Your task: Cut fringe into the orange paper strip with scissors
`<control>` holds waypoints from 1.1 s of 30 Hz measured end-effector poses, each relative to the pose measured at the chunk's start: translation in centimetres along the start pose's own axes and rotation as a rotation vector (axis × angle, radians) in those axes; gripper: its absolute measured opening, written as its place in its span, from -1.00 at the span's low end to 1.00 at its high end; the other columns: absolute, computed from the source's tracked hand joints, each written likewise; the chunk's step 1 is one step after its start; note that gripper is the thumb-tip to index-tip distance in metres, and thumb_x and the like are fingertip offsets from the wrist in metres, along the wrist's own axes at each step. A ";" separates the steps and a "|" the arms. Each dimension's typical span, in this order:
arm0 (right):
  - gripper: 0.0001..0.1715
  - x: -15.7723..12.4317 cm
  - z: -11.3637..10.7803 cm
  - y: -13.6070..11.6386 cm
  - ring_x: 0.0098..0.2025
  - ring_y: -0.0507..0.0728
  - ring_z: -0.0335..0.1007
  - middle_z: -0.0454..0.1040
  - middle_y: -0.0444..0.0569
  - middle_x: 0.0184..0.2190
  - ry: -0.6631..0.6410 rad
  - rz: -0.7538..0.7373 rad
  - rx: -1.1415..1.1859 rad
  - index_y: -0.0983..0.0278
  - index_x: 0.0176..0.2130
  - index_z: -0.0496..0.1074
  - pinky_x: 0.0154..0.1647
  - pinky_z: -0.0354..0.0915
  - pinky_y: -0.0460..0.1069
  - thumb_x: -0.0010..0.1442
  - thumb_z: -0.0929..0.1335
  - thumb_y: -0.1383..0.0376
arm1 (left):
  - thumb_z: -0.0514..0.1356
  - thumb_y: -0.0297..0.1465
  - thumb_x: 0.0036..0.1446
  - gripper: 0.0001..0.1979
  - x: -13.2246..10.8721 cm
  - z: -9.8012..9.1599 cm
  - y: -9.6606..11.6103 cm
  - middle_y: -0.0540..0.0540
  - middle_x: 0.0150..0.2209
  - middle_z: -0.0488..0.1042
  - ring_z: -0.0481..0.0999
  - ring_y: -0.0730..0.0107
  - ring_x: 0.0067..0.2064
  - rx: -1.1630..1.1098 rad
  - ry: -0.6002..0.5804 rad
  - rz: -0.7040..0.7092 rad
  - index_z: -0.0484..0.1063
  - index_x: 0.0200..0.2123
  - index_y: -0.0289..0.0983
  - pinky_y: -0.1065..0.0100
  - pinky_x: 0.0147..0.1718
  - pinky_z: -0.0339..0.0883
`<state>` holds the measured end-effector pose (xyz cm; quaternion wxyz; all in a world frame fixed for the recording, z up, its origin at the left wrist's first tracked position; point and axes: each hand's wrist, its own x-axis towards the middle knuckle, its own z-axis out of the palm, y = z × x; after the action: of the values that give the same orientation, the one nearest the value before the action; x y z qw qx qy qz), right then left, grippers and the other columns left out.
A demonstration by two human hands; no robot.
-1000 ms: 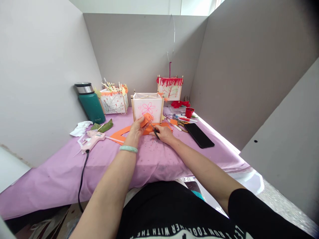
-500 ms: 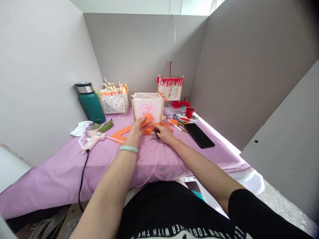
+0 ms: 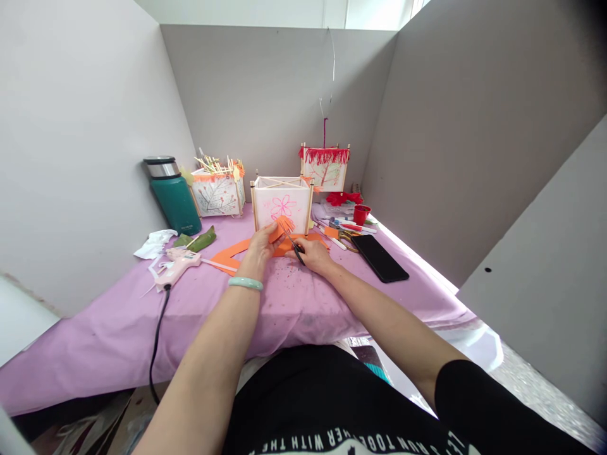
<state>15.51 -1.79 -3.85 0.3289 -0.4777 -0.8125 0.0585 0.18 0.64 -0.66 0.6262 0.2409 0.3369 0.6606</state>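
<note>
My left hand (image 3: pixel 258 246) pinches an orange paper strip (image 3: pixel 281 227) whose upper edge is cut into a fringe. My right hand (image 3: pixel 313 254) grips black-handled scissors (image 3: pixel 294 246), blades pointing up into the strip's fringe. Both hands work just in front of a white paper lantern box (image 3: pixel 281 203) with a pink flower drawn on it. More orange paper (image 3: pixel 226 256) lies flat on the purple cloth (image 3: pixel 118 328) under and left of my hands. A pale green bangle sits on my left wrist.
A pink glue gun (image 3: pixel 175 267) with a black cord lies at left, near crumpled tissue (image 3: pixel 152 244) and a green flask (image 3: pixel 173 195). A lantern box of sticks (image 3: pixel 217 191) and a red-fringed lantern (image 3: pixel 324 165) stand behind. A black phone (image 3: pixel 379 257) and pens (image 3: pixel 345 225) lie right. Grey partitions enclose the table.
The hands barely shift; the scissors have edged slightly along the fringe of the orange strip. Nothing else has moved.
</note>
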 end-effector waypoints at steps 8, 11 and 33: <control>-0.63 0.1 0.1 0.1 -0.48 0.01 0.29 0.46 -0.11 -0.49 0.001 0.001 0.005 0.26 -0.33 0.44 -0.49 -0.02 -0.13 0.10 0.33 0.00 | 0.19 -0.61 -0.03 -0.91 0.1 0.0 -0.1 -0.02 -0.49 0.47 0.46 0.48 -0.44 0.001 0.019 -0.005 0.42 -0.47 -0.32 0.35 -0.32 0.41; -0.63 0.1 0.1 0.1 -0.50 0.00 0.28 0.45 -0.12 -0.51 0.005 -0.006 0.013 0.26 -0.34 0.44 -0.50 -0.03 -0.13 0.10 0.33 0.00 | 0.20 -0.60 -0.03 -0.91 0.0 0.0 -0.1 -0.02 -0.49 0.47 0.46 0.48 -0.44 0.001 0.021 -0.005 0.42 -0.46 -0.32 0.36 -0.33 0.41; -0.52 -0.2 -0.6 -0.3 -0.50 -0.04 0.21 0.38 -0.18 -0.54 -0.058 -0.034 0.078 0.27 -0.39 0.43 -0.50 -0.05 -0.13 0.02 0.33 -0.10 | 0.22 -0.57 -0.02 -0.90 0.7 -0.4 0.2 0.00 -0.43 0.48 0.49 0.48 -0.36 -0.088 0.098 0.071 0.39 -0.47 -0.29 0.34 -0.24 0.41</control>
<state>15.65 -2.24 -3.37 0.3246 -0.4488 -0.8268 0.0980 -0.30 1.32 -0.87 0.5951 0.1923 0.3289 0.7076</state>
